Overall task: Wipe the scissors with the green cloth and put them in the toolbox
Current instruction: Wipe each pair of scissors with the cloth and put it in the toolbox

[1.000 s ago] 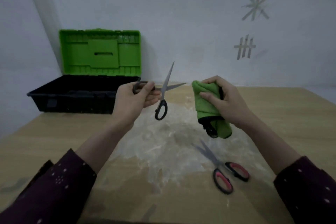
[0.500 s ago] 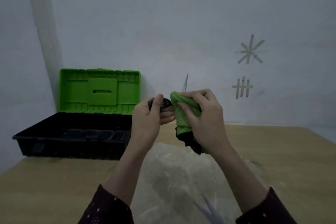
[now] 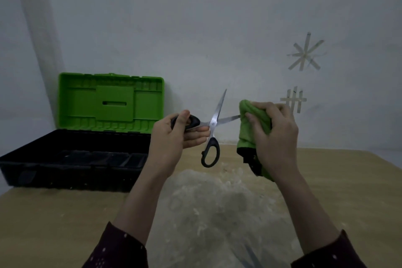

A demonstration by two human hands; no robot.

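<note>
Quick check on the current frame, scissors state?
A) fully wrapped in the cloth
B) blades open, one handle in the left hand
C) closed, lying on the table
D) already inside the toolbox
B: the scissors are held in the air with blades spread in an X, the left hand gripping one black handle while the other hangs free; the cloth in the right hand meets only one blade tip.

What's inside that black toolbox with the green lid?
The toolbox stands open, its green lid upright. Along its near side runs a row of small dark compartments, with nothing visible in them. The deeper floor is too dark to make out, and the left hand covers its right end.
</note>
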